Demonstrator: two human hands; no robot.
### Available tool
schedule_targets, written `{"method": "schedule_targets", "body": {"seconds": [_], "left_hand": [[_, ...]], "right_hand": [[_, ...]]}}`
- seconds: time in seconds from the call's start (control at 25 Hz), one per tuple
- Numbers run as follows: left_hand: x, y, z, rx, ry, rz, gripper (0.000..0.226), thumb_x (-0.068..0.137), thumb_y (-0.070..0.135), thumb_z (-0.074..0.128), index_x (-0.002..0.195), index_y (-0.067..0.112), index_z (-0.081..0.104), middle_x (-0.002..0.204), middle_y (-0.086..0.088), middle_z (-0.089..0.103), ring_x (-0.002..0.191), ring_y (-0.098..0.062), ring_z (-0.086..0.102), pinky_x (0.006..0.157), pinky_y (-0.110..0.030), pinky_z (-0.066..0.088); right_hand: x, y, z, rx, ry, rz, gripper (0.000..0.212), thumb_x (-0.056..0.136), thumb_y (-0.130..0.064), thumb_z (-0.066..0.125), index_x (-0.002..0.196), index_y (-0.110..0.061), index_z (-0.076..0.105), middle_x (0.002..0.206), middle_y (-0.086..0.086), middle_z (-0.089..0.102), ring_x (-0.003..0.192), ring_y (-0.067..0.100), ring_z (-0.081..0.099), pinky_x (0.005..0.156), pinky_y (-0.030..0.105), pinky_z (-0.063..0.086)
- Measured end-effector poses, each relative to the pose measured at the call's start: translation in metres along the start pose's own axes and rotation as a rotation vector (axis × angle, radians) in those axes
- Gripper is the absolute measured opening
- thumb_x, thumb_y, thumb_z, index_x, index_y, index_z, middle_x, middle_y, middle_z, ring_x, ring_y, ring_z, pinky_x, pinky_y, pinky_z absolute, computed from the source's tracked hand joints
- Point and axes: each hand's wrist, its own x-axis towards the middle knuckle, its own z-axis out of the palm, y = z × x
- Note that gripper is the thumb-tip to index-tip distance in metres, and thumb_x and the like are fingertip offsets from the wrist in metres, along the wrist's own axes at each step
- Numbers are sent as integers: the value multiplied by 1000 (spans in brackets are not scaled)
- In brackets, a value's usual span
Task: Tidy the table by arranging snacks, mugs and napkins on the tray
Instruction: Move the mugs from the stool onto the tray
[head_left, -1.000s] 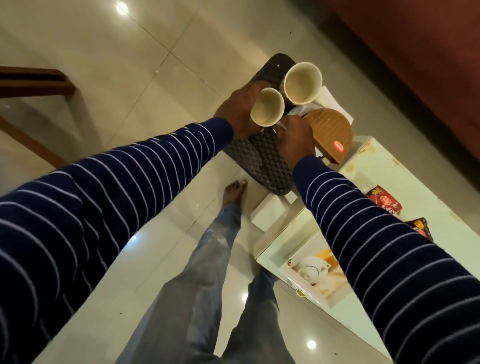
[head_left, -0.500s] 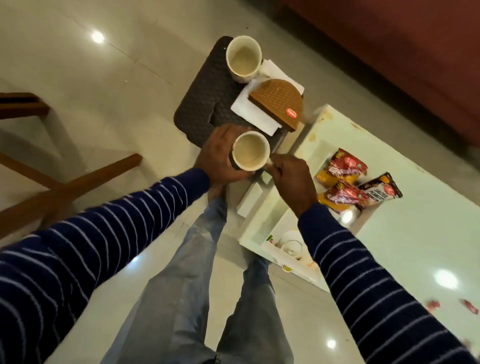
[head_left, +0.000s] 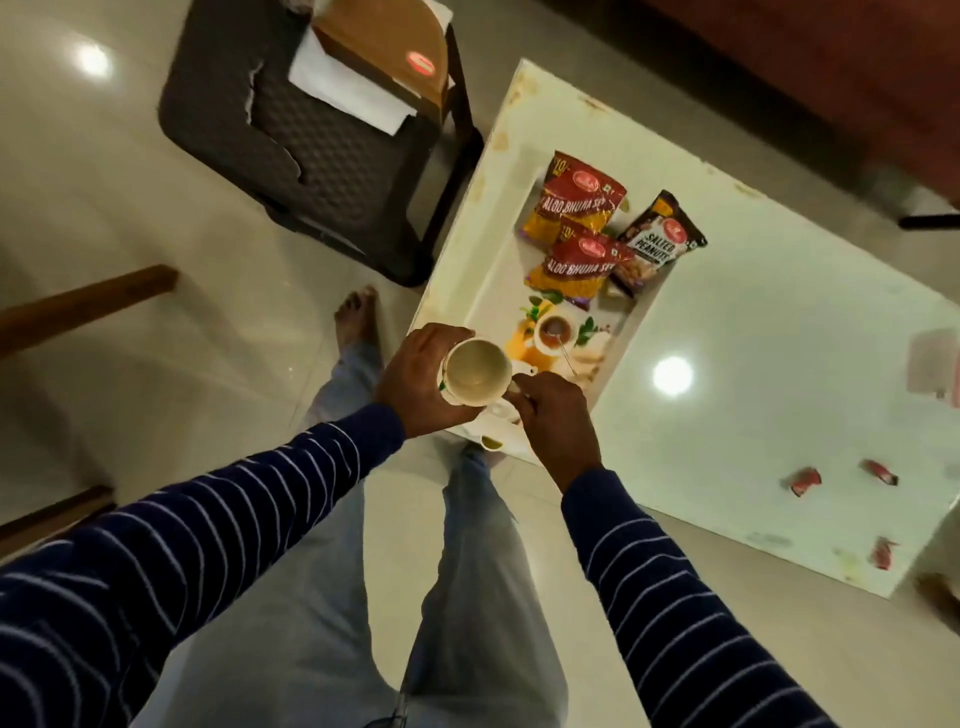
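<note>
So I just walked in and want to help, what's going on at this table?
A person in a striped sleeve is tidying snacks and mugs onto a white tray on the table. The left hand wraps round a cream mug and the right hand holds it at the handle side, over the tray's near end. Three snack packets already lie on the tray. White napkins and a brown box sit on the dark stool beside the table.
</note>
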Motion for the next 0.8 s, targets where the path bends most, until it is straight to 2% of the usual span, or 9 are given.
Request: {"method": "schedule_targets", "body": {"seconds": [0.08, 0.2, 0.4, 0.6, 0.72, 0.8], "left_hand": [[-7, -4, 14, 2, -29, -10, 87, 53, 51, 90, 126, 22, 52, 123, 2, 60, 112, -11, 55, 94, -18, 41], [-11, -12, 27, 1, -64, -43, 88, 54, 54, 89, 127, 20, 54, 124, 3, 61, 113, -12, 57, 95, -23, 46], [-12, -19, 36, -12, -79, -52, 89, 57, 49, 91, 131, 17, 52, 127, 0, 60, 116, -15, 56, 99, -27, 47], [-13, -22, 40, 8, -89, -9, 86, 59, 41, 92, 131, 11, 53, 128, -5, 60, 116, -20, 57, 99, -33, 48], [-14, -25, 42, 17, -76, 5, 85, 59, 41, 92, 129, 10, 53, 126, -6, 61, 115, -21, 58, 98, -34, 49], [-14, -27, 42, 0, -86, 12, 86, 60, 43, 91, 129, 11, 53, 127, -6, 60, 116, -21, 57, 98, -38, 50]], "right_hand": [[-6, 15, 14, 19, -8, 24, 25, 98, -24, 56, 79, -12, 67, 72, 1, 57, 69, 17, 49, 62, 28, 29], [-8, 28, 31, 43, 26, 25, 21, 97, -23, 58, 83, -15, 71, 73, -4, 54, 70, 17, 49, 64, 26, 27], [-3, 44, 51, 98, 43, 65, 21, 97, -25, 58, 91, -14, 75, 84, 6, 69, 76, 21, 58, 67, 30, 39], [-4, 53, 63, 95, 45, 106, 22, 98, -29, 57, 100, -17, 76, 89, 6, 70, 80, 20, 58, 71, 28, 38], [-5, 53, 66, 100, 57, 114, 23, 98, -29, 57, 104, -18, 76, 93, 5, 71, 79, 13, 51, 72, 27, 36], [-4, 50, 63, 82, 47, 96, 23, 98, -30, 57, 103, -19, 76, 92, 5, 71, 79, 14, 53, 71, 27, 37]]}}
